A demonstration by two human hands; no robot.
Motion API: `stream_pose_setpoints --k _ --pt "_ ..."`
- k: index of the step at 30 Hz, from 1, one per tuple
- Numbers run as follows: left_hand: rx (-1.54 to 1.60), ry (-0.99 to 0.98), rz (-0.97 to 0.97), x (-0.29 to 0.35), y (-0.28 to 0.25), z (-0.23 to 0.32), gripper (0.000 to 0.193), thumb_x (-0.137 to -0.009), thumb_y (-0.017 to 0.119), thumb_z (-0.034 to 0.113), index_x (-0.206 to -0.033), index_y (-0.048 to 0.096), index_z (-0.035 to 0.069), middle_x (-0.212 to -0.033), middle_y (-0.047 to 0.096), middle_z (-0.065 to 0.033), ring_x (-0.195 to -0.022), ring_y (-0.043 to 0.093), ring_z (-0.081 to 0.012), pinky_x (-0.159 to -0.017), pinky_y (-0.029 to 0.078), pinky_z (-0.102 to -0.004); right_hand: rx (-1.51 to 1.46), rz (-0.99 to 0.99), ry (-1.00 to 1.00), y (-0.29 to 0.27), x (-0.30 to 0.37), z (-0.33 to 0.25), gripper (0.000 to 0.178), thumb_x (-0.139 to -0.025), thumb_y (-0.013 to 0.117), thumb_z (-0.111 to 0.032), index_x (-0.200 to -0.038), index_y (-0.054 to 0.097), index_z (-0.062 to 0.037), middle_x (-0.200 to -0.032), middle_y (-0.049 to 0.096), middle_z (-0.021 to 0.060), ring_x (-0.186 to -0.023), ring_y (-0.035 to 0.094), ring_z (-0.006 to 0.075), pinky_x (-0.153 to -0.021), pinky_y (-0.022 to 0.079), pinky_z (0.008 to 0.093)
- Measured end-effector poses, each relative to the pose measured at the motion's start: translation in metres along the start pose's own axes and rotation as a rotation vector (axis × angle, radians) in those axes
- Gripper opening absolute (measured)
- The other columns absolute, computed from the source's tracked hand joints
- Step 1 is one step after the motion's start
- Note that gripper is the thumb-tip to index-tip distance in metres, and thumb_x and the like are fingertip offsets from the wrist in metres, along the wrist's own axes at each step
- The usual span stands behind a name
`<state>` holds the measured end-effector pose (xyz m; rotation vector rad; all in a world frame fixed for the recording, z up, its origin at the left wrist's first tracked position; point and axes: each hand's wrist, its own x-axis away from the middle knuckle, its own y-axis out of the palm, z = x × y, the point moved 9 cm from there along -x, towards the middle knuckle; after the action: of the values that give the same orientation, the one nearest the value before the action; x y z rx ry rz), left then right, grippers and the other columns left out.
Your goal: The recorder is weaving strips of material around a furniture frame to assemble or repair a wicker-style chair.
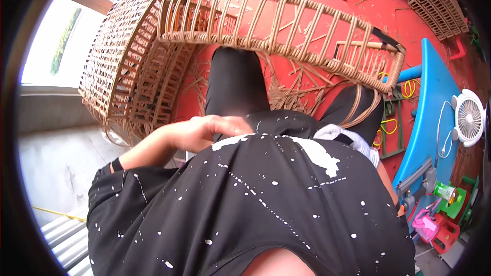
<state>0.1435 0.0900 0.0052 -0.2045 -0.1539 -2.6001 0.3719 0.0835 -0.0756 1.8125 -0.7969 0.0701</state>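
My left hand [219, 125], bare with a black band at the wrist, is bent in at my waist beside the speckled black shirt [255, 184]. Its fingers lie together, tips hidden behind the cloth. My right hand [348, 140], in a pale knitted glove, is low against the shirt's right side, its fingers mostly covered. Across my knees [235, 79] leans a long woven rattan basket frame [279, 23] with wrapped rims and spaced uprights. Neither hand touches it. Loose rattan strands [360, 110] loop down from its right end.
Stacked rattan baskets [128, 56] stand at my left, more baskets [434, 2] at the far right. Rattan offcuts [296, 94] litter the red floor [378, 7]. On my right, a blue table [427, 107] carries a white fan [468, 117], near a red plastic stool [447, 232].
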Motion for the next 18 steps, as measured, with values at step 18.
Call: stream_pose_setpoints --k 18 --pt "-0.006 0.073 0.255 -0.003 0.021 -0.004 0.036 -0.093 0.056 0.031 -0.107 0.067 0.0 -0.116 0.057 -0.0154 -0.107 0.056 -0.0251 -0.094 0.044 -0.0383 1.138 -0.073 -0.219 0.067 -0.037 -0.007 0.029 -0.084 0.067 -0.01 -0.108 0.058 0.0022 -0.104 0.062 0.008 -0.099 0.058 0.0139 -0.089 0.044 0.0271"
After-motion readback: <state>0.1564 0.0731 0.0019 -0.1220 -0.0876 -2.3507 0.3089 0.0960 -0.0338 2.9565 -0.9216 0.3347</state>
